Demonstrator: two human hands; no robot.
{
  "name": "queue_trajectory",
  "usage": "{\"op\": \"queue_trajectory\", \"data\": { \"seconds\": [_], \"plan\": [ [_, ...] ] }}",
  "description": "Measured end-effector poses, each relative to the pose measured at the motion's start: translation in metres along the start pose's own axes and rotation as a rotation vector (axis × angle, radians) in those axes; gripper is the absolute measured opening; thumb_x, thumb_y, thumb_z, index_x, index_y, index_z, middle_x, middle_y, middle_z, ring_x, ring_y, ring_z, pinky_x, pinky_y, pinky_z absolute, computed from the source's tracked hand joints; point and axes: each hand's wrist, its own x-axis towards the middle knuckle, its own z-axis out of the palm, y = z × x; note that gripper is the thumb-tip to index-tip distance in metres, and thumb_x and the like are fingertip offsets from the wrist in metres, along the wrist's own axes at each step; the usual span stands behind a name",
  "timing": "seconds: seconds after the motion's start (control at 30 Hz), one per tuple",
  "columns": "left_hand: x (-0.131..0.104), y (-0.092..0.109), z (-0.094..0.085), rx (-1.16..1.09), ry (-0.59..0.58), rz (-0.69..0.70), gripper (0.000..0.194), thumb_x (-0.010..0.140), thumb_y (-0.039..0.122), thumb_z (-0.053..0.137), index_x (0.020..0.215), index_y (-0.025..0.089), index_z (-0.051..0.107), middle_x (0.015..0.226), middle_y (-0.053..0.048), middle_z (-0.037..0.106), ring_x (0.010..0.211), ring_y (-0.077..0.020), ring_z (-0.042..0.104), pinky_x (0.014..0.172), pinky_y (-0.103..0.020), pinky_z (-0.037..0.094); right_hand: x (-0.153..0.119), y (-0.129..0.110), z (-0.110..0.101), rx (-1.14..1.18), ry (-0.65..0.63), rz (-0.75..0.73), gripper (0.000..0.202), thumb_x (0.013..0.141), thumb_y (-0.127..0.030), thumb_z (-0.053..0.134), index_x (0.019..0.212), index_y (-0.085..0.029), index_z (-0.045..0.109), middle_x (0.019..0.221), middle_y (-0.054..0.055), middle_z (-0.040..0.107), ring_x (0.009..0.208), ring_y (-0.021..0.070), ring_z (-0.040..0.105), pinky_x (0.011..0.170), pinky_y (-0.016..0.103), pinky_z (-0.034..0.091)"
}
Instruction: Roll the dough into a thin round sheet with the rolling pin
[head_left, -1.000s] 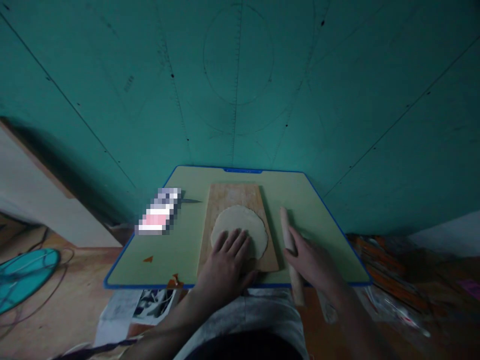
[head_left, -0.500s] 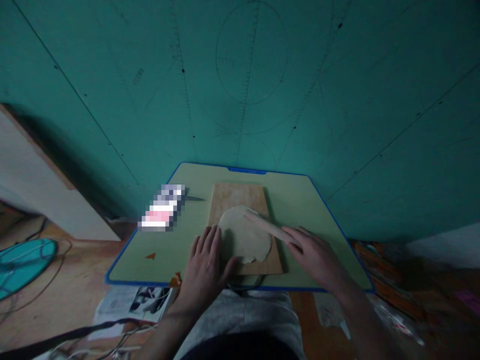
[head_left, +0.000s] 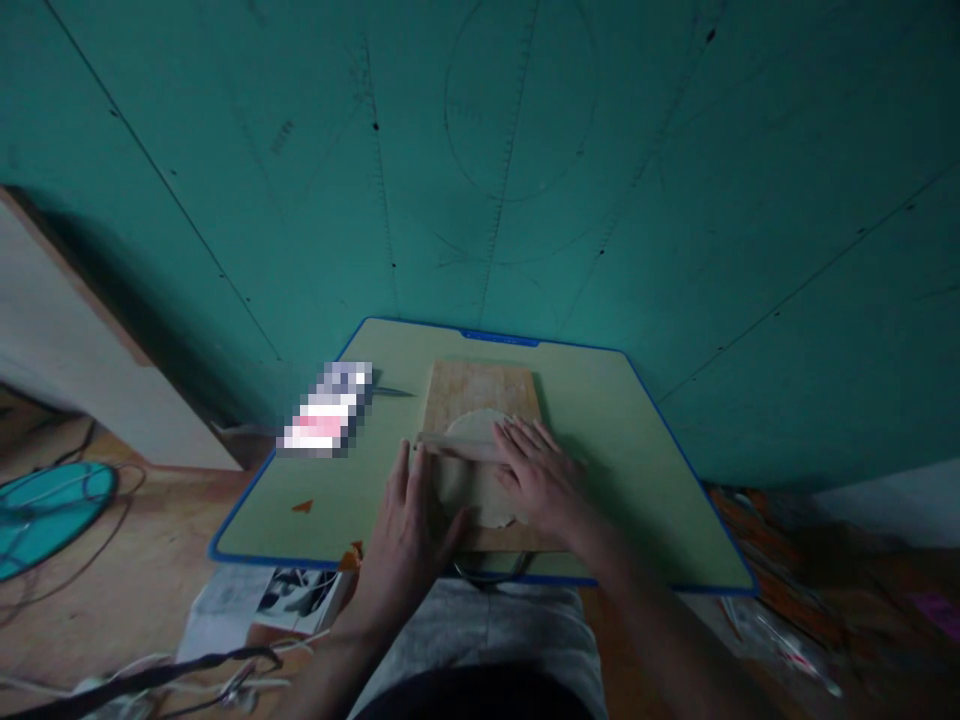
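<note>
The pale wooden rolling pin (head_left: 461, 449) has swung crosswise over the flat, pale dough round (head_left: 476, 495) on the light wooden board (head_left: 480, 382), seemingly ready for pressure; the right hand (head_left: 546, 484) lies flattened over it, the left hand (head_left: 405, 525) open at its left end.

Wall (head_left: 300, 200) teal, dark pencil marks; tabletop (head_left: 615, 440) pale green, rim blue; dough (head_left: 480, 500) off-white.
</note>
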Motion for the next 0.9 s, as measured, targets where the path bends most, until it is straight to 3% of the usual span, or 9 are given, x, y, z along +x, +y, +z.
{"op": "queue_trajectory", "data": {
  "seconds": [0.2,0.3,0.4,0.57,0.73,0.9],
  "plan": [
    [0.002,0.0,-0.005,0.04,-0.029,0.033,0.079,0.095,0.047,0.059,0.159,0.019,0.021,0.158,-0.025,0.038,0.139,-0.0398,0.048,0.106,-0.058,0.05,0.054,0.032,0.002,-0.043,-0.175,0.12,0.066,0.103,-0.056,0.036,0.155,-0.016,0.041,0.164,0.018,0.033,0.153,0.033,0.027,0.124,0.056,0.02],
    [0.004,0.0,-0.006,0.069,-0.054,0.072,0.072,0.095,0.045,0.058,0.155,0.019,0.027,0.149,-0.022,0.049,0.137,-0.038,0.051,0.107,-0.057,0.049,0.079,0.05,0.001,-0.019,-0.252,0.161,0.07,0.103,-0.06,0.029,0.157,-0.017,0.038,0.167,0.017,0.024,0.155,0.0325,0.019,0.125,0.055,0.015],
    [0.004,-0.001,-0.006,0.083,-0.069,0.086,0.067,0.096,0.044,0.056,0.153,0.018,0.032,0.147,-0.02,0.052,0.137,-0.0364,0.05,0.108,-0.055,0.049,0.086,0.056,0.002,-0.005,-0.266,0.148,0.07,0.104,-0.06,0.025,0.157,-0.017,0.037,0.168,0.016,0.022,0.156,0.0312,0.015,0.125,0.055,0.014],
    [0.003,-0.001,-0.005,0.109,-0.081,0.073,0.072,0.096,0.047,0.055,0.154,0.013,0.029,0.146,-0.024,0.051,0.136,-0.0372,0.052,0.106,-0.055,0.05,0.048,0.028,0.001,-0.043,-0.168,0.046,0.069,0.102,-0.056,0.037,0.157,-0.012,0.037,0.163,0.02,0.034,0.153,0.0331,0.028,0.124,0.055,0.021],
    [0.005,0.002,-0.007,0.061,-0.082,0.03,0.076,0.096,0.046,0.055,0.157,0.013,0.024,0.147,-0.025,0.05,0.135,-0.0383,0.052,0.106,-0.057,0.049,-0.002,-0.006,-0.002,-0.054,-0.05,-0.071,0.058,0.102,-0.038,0.044,0.152,-0.008,0.044,0.157,0.019,0.045,0.147,0.0321,0.038,0.123,0.054,0.028],
    [0.005,0.003,-0.01,-0.086,0.008,-0.063,0.068,0.099,0.041,0.053,0.155,0.016,0.026,0.147,-0.023,0.049,0.136,-0.0338,0.052,0.108,-0.053,0.049,-0.018,-0.017,-0.005,0.028,-0.011,-0.095,0.053,0.097,-0.018,0.042,0.148,-0.007,0.048,0.15,0.018,0.054,0.14,0.0284,0.048,0.121,0.051,0.037]
  ]
}}
